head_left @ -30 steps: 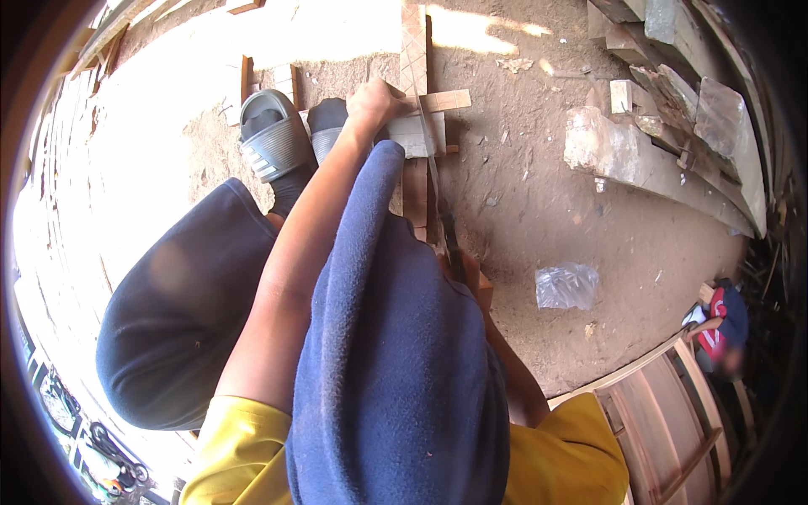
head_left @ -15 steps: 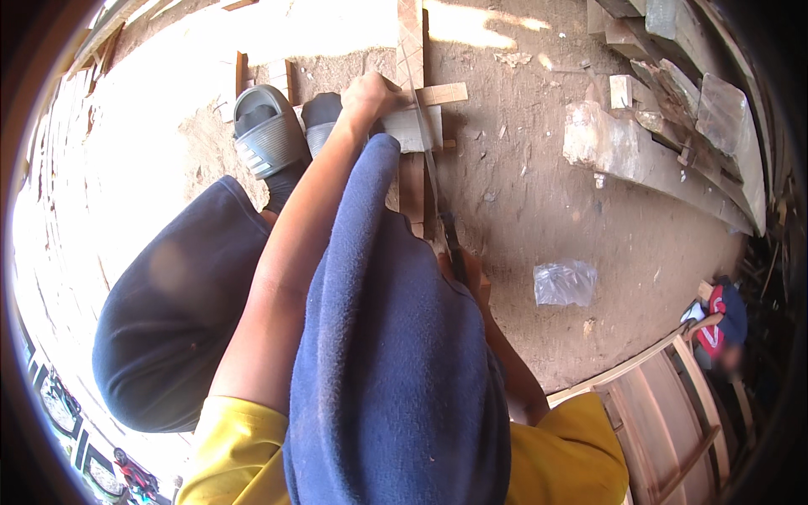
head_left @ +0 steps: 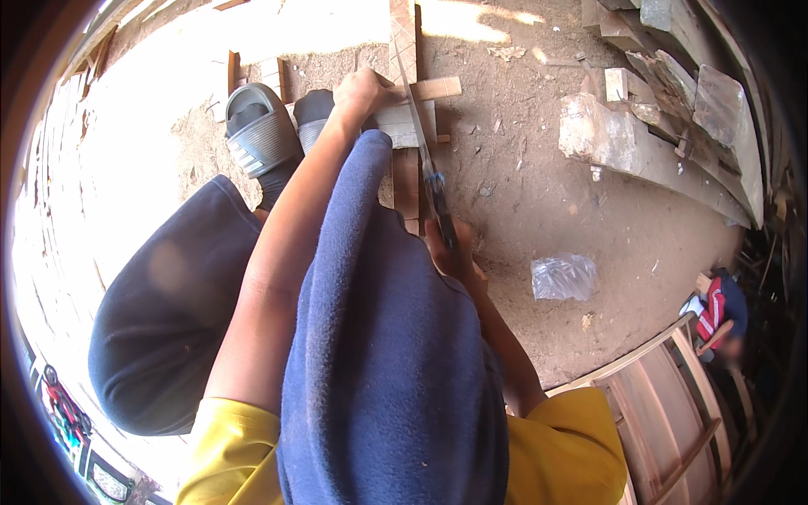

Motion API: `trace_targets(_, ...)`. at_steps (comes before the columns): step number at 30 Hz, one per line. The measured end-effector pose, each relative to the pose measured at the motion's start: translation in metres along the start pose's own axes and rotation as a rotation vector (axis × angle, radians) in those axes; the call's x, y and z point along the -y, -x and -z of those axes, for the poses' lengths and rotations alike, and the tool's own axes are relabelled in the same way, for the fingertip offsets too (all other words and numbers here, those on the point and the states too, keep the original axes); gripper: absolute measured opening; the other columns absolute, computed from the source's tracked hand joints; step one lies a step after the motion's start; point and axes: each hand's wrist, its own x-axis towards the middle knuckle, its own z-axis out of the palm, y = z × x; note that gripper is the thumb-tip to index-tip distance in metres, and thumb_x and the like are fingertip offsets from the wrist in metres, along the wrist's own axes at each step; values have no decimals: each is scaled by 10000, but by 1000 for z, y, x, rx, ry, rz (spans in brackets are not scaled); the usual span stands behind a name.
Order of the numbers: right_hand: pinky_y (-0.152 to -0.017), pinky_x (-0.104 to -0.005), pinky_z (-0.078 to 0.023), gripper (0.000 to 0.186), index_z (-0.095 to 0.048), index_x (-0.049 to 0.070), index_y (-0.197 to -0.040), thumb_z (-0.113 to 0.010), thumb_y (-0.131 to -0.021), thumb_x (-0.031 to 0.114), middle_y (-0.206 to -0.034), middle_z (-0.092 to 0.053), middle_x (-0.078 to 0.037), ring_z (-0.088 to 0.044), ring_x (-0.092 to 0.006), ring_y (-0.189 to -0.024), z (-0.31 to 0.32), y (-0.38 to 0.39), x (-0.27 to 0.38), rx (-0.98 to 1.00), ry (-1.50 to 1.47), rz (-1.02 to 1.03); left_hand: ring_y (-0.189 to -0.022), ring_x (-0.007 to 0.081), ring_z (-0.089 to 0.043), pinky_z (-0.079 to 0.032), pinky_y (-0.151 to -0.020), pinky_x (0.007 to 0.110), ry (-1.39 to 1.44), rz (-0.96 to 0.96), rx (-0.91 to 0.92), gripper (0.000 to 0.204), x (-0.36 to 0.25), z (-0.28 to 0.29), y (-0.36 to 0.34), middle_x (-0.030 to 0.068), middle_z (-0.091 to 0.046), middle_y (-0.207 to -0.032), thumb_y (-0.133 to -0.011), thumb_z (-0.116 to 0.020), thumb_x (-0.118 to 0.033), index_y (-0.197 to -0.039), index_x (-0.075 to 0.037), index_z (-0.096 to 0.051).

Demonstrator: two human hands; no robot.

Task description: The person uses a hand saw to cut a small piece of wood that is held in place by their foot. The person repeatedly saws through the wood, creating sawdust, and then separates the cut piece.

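My left hand [head_left: 360,93] is closed on the left end of a narrow wooden strip [head_left: 439,88], pressing it down across a grey wooden block [head_left: 397,124]. Under these runs a longer board [head_left: 406,181], pointing away from me. My right hand [head_left: 452,249] is wrapped round the dark handle of a handsaw [head_left: 423,139]. The blade slants forward over the strip, just right of my left hand, and appears to touch it. Navy cloth [head_left: 391,337] in front of me covers part of the board and of my right forearm.
My sandalled foot [head_left: 263,130] stands left of the work. Rough timber and slabs [head_left: 623,143] are stacked at the far right. A clear plastic bag [head_left: 563,278] lies on the dirt floor. A wooden frame [head_left: 652,404] and another person [head_left: 722,311] are at the lower right.
My right hand has pushed the saw forward, so more of its handle shows beyond the navy cloth. My left hand stays on the strip. The whole view has shifted slightly.
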Motion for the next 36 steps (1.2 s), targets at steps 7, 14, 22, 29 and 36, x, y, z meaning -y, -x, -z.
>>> trace_targets(7,-454,-368,-374,176,-510,10,-697,-614,-828,66,-563,-495,-100,-513,-250,-472,3,-11,-7,-84,20,278,-1114,226,-573,-362,-993,406,-447,-492,-357,512,25,-30,24,61,-589,-1250,-892,-513,-501,-1278,-165,-535)
trace_targets(14,-567,-406,-451,79,-554,21,-846,-583,-841,95,-676,-542,-156,-577,-298,-652,16,43,-33,25,354,117,-1032,233,-616,-416,-914,412,-449,-380,-80,331,1,-10,30,58,-681,-1027,-910,-520,-321,-1216,-206,-575)
trace_targets(22,-537,-421,-447,96,-552,8,-868,-594,-842,90,-684,-575,-157,-584,-315,-617,11,-9,2,65,50,6,-1018,234,-622,-411,-922,420,-473,-356,-70,280,2,-7,36,53,-662,-1062,-908,-505,-233,-1176,-173,-556)
trace_targets(29,-446,-393,-398,105,-542,20,-777,-601,-840,81,-572,-531,-126,-502,-291,-449,23,33,-28,-48,228,261,-980,237,-639,-401,-922,431,-459,-414,-209,316,15,-20,26,57,-682,-990,-917,-520,-358,-1170,-173,-557)
trace_targets(36,-455,-380,-410,72,-552,30,-811,-601,-828,79,-582,-534,-124,-523,-276,-471,16,-1,-20,13,130,255,-947,228,-651,-399,-890,430,-420,-355,-112,342,6,-9,34,67,-693,-923,-914,-519,-411,-1149,-167,-569)
